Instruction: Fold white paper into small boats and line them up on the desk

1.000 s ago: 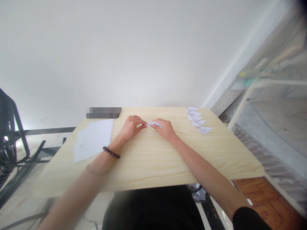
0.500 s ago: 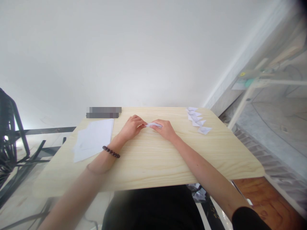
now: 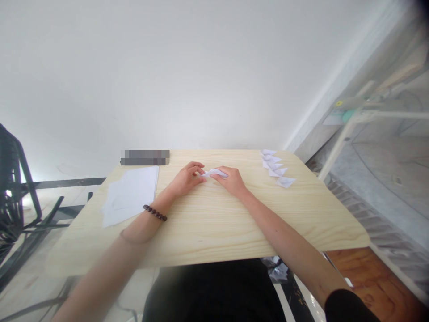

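Observation:
A small folded white paper piece (image 3: 217, 172) is held over the middle of the table. My right hand (image 3: 231, 181) pinches its right part between thumb and fingers. At the paper's left end, my left hand (image 3: 188, 179) has its thumb and fingers parted, with the paper's pointed tip between them. Whether those fingertips touch the tip is hard to see. Several folded white paper shapes (image 3: 275, 165) stand in a slanting row on the right, the nearest one (image 3: 286, 182) slightly apart.
A stack of white paper sheets (image 3: 132, 192) lies on the left of the pale wooden table (image 3: 214, 232), partly behind my left forearm. Along the back left edge is a dark, blurred-out object (image 3: 145, 157). A wall (image 3: 208, 80) rises behind the table.
My left thumb and fingers have spread apart from their pinch at the paper's left end. The folded paper has tilted slightly in my right hand, which stays nearly in place.

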